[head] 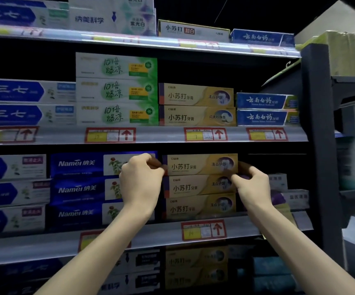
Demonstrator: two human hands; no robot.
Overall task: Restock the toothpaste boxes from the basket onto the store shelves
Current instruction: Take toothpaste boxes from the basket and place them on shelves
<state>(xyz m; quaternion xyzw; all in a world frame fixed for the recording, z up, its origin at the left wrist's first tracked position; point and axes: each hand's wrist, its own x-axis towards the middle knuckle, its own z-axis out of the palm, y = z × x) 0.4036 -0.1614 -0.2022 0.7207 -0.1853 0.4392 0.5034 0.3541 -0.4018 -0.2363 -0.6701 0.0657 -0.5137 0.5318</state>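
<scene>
The left forearm (pixel 100 248) and right forearm (pixel 289 241), both bare, rise from the lower edge toward the shelving. The left hand (pixel 140 177), fingers curled together, pinches the left end of a gold toothpaste box (pixel 197 165). The right hand (pixel 252 184) clamps the right end between thumb and bent fingers. The box is a long rectangular carton of glossy card, printed 小苏打牙膏, with a round portrait at its right. It lies level on top of two matching gold boxes (pixel 197 196) on the shelf below the middle one. Just left stand three dark blue cartons (pixel 76 188) marked Namei 纳美. The smooth pale shelf rail (pixel 151 237) carries a red-bordered price tag (pixel 203 231) with a yellow patch and a red upward arrow. One shelf up, white-and-green cartons (pixel 117 90) read 10倍爆凉.
</scene>
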